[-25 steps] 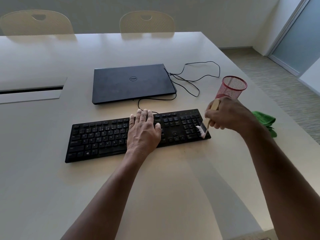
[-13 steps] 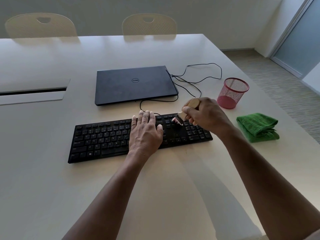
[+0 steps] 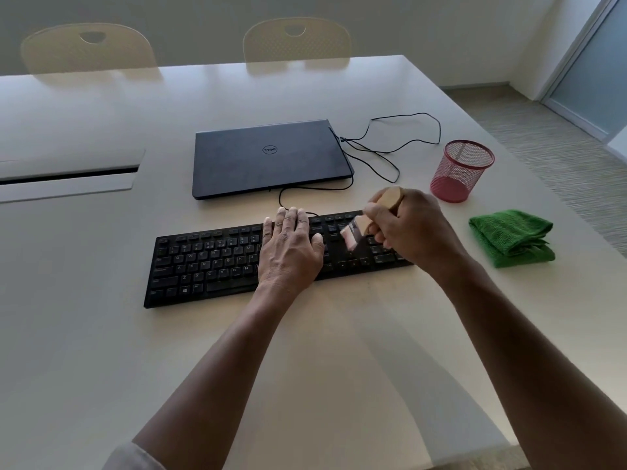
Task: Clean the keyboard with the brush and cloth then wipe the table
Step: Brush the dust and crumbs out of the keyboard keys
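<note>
Keyboard [image 3: 210, 266], black, flat on table [image 3: 305, 368], brush [image 3: 353, 232] bristles blurred

My left hand [image 3: 289, 247] lies flat, palm down, fingers [image 3: 291, 218] straight and together, forearm reaching in from below, while my right hand [image 3: 409, 228] is curled tight in a grip, its wrist bent inward.
</note>
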The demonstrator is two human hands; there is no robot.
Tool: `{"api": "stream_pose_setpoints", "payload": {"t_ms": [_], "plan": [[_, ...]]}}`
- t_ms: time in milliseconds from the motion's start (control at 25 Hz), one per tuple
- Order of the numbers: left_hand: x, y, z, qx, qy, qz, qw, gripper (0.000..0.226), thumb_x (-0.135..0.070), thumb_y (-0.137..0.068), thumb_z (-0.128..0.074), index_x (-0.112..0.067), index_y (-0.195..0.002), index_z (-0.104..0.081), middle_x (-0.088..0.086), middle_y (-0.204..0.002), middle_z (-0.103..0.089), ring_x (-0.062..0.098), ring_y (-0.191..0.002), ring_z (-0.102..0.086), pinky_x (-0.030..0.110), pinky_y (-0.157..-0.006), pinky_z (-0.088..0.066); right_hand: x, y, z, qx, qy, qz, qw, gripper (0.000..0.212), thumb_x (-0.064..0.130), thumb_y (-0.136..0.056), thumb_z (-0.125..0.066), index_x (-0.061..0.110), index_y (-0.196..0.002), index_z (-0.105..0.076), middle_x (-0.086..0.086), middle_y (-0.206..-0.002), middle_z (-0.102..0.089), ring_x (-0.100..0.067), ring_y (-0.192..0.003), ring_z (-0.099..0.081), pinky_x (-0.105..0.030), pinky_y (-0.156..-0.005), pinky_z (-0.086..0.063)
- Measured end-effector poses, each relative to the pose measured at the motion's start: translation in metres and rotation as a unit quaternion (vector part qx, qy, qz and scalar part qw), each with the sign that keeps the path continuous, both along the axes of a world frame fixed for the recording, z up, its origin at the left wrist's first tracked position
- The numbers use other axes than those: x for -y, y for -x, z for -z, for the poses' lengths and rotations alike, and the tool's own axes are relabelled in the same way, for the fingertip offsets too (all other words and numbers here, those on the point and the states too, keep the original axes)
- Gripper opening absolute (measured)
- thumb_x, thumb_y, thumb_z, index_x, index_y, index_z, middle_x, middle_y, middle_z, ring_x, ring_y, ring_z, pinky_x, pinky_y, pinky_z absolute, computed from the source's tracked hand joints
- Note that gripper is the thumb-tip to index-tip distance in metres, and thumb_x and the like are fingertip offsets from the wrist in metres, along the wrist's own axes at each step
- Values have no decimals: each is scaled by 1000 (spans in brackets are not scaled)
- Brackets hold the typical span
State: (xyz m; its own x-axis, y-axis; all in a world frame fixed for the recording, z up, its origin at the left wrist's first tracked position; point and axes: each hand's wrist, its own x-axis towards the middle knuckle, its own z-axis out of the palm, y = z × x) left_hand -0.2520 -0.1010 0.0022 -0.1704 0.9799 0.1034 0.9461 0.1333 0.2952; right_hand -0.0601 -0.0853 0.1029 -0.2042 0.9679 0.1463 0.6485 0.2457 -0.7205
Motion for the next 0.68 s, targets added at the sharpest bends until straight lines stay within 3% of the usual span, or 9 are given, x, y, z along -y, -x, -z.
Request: {"api": "stream_pose_setpoints", "payload": {"t_ms": [120, 280, 480, 680], "plan": [[2, -1, -2, 1, 2, 2, 1000, 65, -44, -104, -30, -11, -159, -19, 9, -167, -15, 22, -155, -3, 40, -126, 3, 9, 11, 9, 17, 13, -26, 999, 17, 28, -100, -62, 17, -95, -74, -1, -73, -73, -18, -65, -71, -40, -67, -63], [1, -2, -3, 1, 1, 1, 1000, 65, -43, -104, -31, -11, -159, -19, 9, -167, -16, 22, -155, -4, 39, -126, 2, 17, 3, 1, 50, 99, -55, 992, 16, 24, -99, -61, 16, -89, -71, -7, -69, -74, -16, -58, -70, -28, -56, -58], [2, -2, -3, -1, 0, 1, 1000, 65, -43, -104, -31, -10, -159, -20, 10, -166, -17, 23, -155, -5, 40, -126, 2, 15, 8, 1, 38, -4, -33, 999, 19, 32, -100, -60, 18, -92, -70, -1, -72, -72, -20, -67, -69, -41, -70, -61], [2, -2, -3, 1, -2, 1, 1000, 65, -43, -104, -31, -9, -159, -20, 10, -166, -17, 23, -155, -5, 40, -126, 1, 27, 9, 7, 36, 28, -57, 997, 19, 30, -101, -59, 18, -93, -70, -1, -70, -73, -18, -65, -70, -41, -70, -62]]}}
